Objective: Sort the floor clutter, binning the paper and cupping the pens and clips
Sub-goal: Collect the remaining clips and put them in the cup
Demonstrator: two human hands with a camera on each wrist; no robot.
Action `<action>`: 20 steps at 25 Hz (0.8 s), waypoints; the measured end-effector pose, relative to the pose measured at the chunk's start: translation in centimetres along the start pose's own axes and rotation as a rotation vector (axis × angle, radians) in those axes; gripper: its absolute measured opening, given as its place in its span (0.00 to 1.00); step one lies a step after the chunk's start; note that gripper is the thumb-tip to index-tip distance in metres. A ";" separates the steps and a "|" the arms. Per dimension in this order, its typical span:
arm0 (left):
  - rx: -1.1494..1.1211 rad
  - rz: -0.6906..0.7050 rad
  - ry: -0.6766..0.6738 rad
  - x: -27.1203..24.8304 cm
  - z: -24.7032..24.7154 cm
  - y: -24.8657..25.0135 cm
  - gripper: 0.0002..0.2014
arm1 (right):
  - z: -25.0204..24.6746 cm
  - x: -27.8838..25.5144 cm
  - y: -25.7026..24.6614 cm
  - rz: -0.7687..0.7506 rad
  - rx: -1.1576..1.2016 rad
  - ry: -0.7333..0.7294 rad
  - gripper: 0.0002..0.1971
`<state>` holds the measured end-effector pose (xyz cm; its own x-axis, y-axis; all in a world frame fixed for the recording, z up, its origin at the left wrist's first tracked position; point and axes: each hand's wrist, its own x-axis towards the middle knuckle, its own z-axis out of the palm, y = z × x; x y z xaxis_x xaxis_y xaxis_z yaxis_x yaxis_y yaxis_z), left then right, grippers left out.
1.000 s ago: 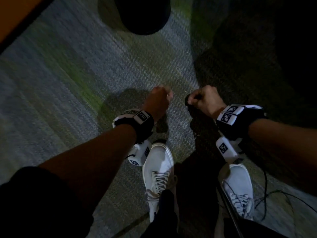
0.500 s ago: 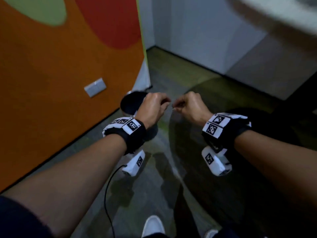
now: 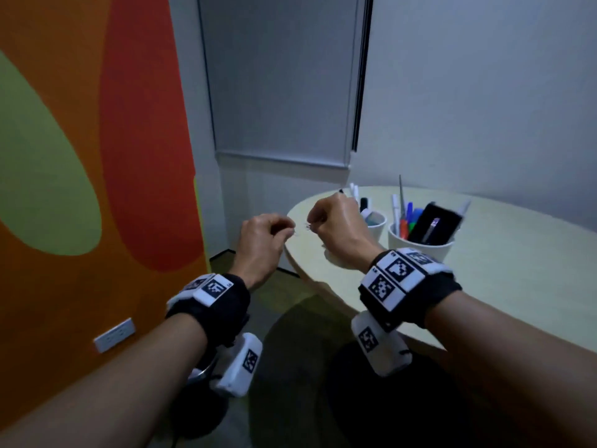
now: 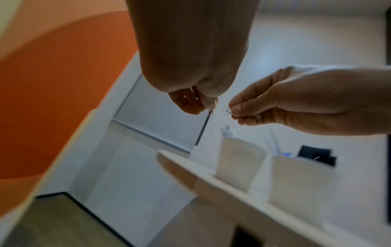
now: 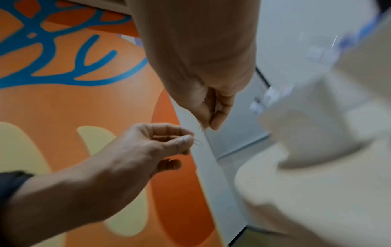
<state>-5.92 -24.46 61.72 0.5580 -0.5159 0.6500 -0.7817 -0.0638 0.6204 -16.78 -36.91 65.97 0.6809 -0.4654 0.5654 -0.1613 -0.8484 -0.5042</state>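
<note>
head view: paper clips pinched in both hands at the counter's edge

head view shows both hands raised side by side at the near left edge of the round counter [image 3: 504,286]. the left hand [image 3: 261,240] has its fingers curled, thumb and forefinger pinching a wire clip [image 4: 210,113] that hangs below the fingertips, long axis roughly vertical. the right hand [image 3: 336,227] pinches a small tangle of clips [image 4: 226,110] between thumb and forefinger, the loops pointing toward the left hand; the two lots sit just apart. both are over the counter's rim, short of the two white cups: the nearer cup [image 3: 376,226] holds markers, the farther cup [image 3: 420,247], toward the counter's middle, holds pens and a dark flat item.

by the look of them, the clips are light, stiff and springy, slick bare wire that could slip or snag on one another. a fingertip pinch across the loops seems the surest hold, with release low over a cup's mouth so none bounce out. which cup is meant for clips cannot be told.
</note>
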 end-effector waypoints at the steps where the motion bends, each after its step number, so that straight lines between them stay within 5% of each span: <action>1: -0.050 -0.016 0.008 0.7 1.2 1.3 0.06 | -2.1 0.8 0.6 0.019 -0.034 0.002 0.09; 6: -0.139 -0.018 0.043 4.9 7.2 4.6 0.04 | -8.0 5.4 3.8 0.067 -0.211 -0.073 0.12; 11: -0.026 -0.026 -0.068 7.9 10.7 3.7 0.06 | -6.4 7.7 5.8 0.019 -0.356 -0.171 0.08; 16: 0.037 -0.010 -0.170 8.9 10.2 2.7 0.06 | -5.2 7.9 6.8 0.020 -0.403 -0.261 0.08; 20: 0.047 0.010 -0.084 9.0 6.2 3.7 0.10 | -7.4 8.0 5.0 0.039 -0.391 -0.218 0.17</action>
